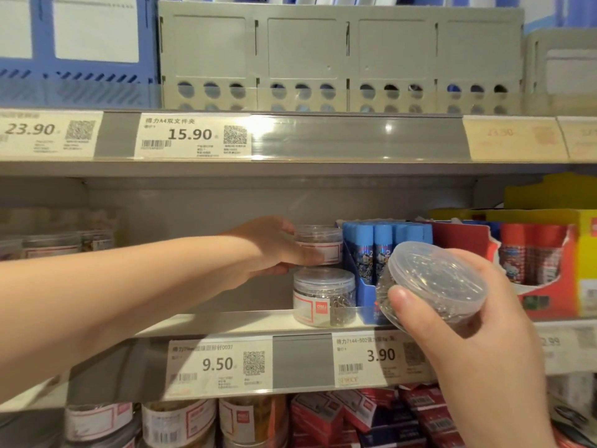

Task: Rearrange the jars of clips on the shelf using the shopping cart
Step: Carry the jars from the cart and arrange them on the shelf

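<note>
1. While our left hand (274, 250) reaches across to the middle shelf (226, 321), it grips a small clear jar of clips (318, 244), with the thumb along the front of the label and the fingers curled round behind.
2. That upper jar sits directly above a second jar of silver paper clips (324, 297), which stands upright at the shelf's front edge. We cannot tell whether the two touch.
3. Our right hand (468, 321) holds a third clip jar (433, 286) in front of the shelf. The jar is tilted so that its clear lid faces us, the thumb presses on the lid's rim, and the fingers wrap round the side.
4. Just right of the stacked jars, blue-capped glue sticks (384, 250) stand in a blue display tray, partly hidden behind the jar in our right hand.
5. Farther right, red-capped glue sticks (533, 260) stand in a red and yellow carton.
6. Below the lower jar, a price tag reading 9.50 (219, 367) sits on the shelf rail, and a tag reading 3.90 (371, 358) is near our right hand.
7. At the left end of the same shelf we see more jars (51, 245), blurred.
8. On the shelf beneath, labelled jars (177, 421) stand beside red boxes (326, 421).
9. Above, a grey file organiser (339, 56) stands next to a blue one (74, 43), over a tag reading 15.90 (193, 135).
</note>
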`<move>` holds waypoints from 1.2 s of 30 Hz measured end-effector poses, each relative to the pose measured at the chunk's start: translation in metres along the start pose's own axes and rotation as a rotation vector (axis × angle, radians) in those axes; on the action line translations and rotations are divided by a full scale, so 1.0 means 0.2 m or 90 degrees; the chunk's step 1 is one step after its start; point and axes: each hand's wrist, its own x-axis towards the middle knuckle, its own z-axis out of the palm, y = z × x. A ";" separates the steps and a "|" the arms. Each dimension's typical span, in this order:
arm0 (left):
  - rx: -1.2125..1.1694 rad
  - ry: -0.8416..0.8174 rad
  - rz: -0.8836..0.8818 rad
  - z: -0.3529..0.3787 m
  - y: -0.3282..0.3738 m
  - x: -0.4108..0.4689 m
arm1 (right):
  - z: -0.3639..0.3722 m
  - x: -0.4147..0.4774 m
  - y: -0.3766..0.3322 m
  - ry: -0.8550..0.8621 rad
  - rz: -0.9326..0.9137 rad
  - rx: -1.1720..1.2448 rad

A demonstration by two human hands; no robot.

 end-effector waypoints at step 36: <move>-0.005 0.033 0.051 -0.10 0.00 -0.03 | 0.04 0.01 -0.07 -0.033 -0.034 -0.075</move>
